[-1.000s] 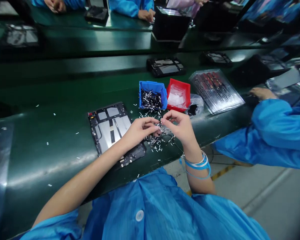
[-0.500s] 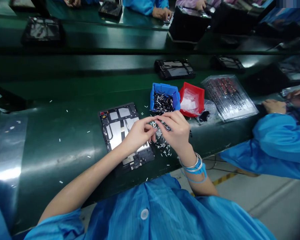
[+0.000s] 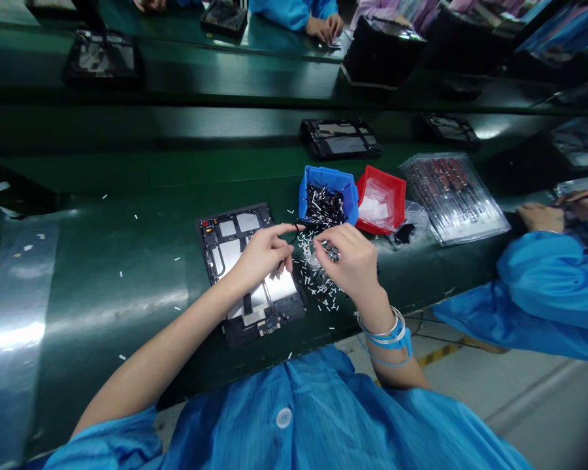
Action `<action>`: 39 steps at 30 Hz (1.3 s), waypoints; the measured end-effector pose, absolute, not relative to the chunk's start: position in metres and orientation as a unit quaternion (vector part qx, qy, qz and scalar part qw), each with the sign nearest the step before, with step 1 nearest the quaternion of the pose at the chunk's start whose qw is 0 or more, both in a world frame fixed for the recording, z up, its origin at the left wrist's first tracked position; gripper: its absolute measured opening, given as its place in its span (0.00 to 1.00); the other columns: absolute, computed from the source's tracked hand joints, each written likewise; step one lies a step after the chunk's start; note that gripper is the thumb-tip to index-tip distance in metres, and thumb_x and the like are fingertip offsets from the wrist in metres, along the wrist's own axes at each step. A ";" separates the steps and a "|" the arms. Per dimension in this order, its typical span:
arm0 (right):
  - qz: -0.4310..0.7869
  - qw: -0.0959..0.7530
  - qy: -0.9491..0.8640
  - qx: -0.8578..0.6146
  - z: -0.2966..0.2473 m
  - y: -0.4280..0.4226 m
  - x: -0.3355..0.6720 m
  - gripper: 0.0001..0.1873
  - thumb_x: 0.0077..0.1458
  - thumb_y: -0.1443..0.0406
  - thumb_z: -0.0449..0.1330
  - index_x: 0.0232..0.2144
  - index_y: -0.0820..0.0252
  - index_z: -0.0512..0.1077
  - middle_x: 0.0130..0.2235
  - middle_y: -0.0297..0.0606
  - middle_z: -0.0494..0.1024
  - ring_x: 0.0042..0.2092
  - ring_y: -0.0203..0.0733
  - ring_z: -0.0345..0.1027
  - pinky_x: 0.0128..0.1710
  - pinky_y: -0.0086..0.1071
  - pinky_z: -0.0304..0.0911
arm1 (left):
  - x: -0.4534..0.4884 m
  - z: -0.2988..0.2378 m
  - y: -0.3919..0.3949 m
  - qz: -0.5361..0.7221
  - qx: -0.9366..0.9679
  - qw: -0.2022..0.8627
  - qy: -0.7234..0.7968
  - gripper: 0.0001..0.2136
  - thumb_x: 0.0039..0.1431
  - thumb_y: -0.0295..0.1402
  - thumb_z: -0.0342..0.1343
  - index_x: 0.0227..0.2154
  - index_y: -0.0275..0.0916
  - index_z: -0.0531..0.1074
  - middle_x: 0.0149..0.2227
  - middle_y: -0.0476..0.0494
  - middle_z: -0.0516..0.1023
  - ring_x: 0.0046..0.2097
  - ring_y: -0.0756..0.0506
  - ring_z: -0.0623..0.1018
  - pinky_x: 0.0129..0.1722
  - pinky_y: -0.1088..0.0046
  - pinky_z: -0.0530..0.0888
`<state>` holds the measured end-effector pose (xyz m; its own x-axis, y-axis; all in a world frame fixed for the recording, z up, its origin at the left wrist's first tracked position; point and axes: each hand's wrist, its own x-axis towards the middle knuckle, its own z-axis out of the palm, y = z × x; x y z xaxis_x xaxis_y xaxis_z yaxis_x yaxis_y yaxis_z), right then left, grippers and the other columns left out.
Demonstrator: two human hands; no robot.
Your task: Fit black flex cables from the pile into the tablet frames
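My left hand (image 3: 267, 253) is over an opened tablet (image 3: 247, 245) with silver battery panels and a dark frame. Its index finger points right, the other fingers curled. A thin black strip (image 3: 295, 232) shows between that fingertip and the thumb. To the right, my right hand (image 3: 351, 258) has thumb and index finger drawn together in a pinch; whatever lies between them is too small to make out. Below and between both hands, small white slips (image 3: 318, 281) lie scattered on the green bench. Just beyond the fingers stands a blue bin (image 3: 329, 175) full of black-and-white strips.
A red bin (image 3: 396, 190) with clear plastic adjoins the blue one. Further right are a plastic bag (image 3: 416, 219) and stacked clear trays (image 3: 458, 196). Another tablet (image 3: 342, 138) sits behind the bins. A co-worker's sleeve (image 3: 543, 261) is at the right.
My hands have parted: fingertips that met in front of the blue bin are now apart, the left drawn slightly left. The black strip now shows at the left fingers. The view has shifted slightly.
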<state>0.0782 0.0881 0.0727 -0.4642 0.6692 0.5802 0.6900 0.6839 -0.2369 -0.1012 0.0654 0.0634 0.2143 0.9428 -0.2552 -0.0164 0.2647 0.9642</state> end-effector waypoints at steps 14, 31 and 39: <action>0.381 0.451 -0.640 -0.491 0.063 0.085 0.059 0.08 0.50 0.62 0.62 0.22 0.57 0.71 0.25 0.30 0.73 0.27 0.33 0.64 0.27 0.30 0.59 | -0.093 0.074 0.059 0.382 0.460 0.641 0.481 0.09 0.57 0.28 0.54 0.41 0.32 0.71 0.23 0.45 0.78 0.21 0.52 0.74 0.19 0.80 0.66; 0.009 0.493 -0.776 -0.393 0.061 0.067 0.061 0.04 0.55 0.71 0.60 0.30 0.58 0.75 0.31 0.38 0.81 0.34 0.38 0.72 0.33 0.33 0.68 | -0.086 0.072 0.054 0.422 0.438 0.627 0.486 0.05 0.57 0.29 0.54 0.35 0.32 0.71 0.24 0.43 0.79 0.23 0.51 0.76 0.19 0.80 0.66; -0.032 0.456 -0.773 -0.440 0.056 0.079 0.071 0.07 0.56 0.70 0.58 0.27 0.60 0.74 0.26 0.36 0.79 0.28 0.37 0.70 0.28 0.31 0.66 | -0.092 0.070 0.057 0.420 0.440 0.648 0.458 0.09 0.57 0.31 0.54 0.39 0.31 0.71 0.30 0.39 0.80 0.27 0.48 0.79 0.20 0.79 0.70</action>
<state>0.0711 0.0795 0.0556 -0.1969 0.6509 0.7331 0.7093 0.6109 -0.3519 -0.0921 0.0567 0.0696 0.2274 0.9475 -0.2246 -0.1406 0.2602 0.9553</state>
